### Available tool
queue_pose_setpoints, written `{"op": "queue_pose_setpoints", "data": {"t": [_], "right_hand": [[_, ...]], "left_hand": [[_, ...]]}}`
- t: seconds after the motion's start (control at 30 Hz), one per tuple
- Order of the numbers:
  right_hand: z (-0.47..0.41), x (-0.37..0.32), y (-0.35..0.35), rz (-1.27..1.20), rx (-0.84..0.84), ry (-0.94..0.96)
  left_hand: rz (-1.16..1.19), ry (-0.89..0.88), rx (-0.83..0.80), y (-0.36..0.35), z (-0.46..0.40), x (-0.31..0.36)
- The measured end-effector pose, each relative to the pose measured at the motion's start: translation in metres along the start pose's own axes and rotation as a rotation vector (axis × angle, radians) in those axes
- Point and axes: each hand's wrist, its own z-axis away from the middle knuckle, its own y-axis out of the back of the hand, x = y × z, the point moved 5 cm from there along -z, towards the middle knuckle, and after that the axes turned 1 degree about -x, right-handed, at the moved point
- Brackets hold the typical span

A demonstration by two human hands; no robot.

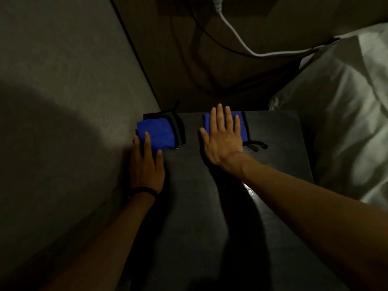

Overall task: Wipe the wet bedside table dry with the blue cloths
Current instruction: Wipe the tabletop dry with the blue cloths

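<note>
On the dark desk [210, 206], your left hand [147, 164] rests on one blue cloth [156, 133], right hand [222, 139] flat on the other cloth [239, 122], fingers [219, 116] spread.

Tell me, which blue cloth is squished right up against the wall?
The left blue cloth, under the left hand. It touches the wall; the right blue cloth, under the right hand, sits mid-table.
</note>
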Motion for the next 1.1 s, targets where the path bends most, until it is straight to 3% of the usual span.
{"op": "queue_pose_setpoints", "data": {"t": [0.37,1.1], "right_hand": [[-0.026,-0.047,-0.009,-0.043,0.086,0.168],[-0.017,0.008,-0.009,-0.032,0.161,0.177]], "left_hand": [[-0.022,0.032,-0.018,-0.009,0.001,-0.004],[-0.171,0.082,-0.090,-0.008,0.003,0.007]]}}
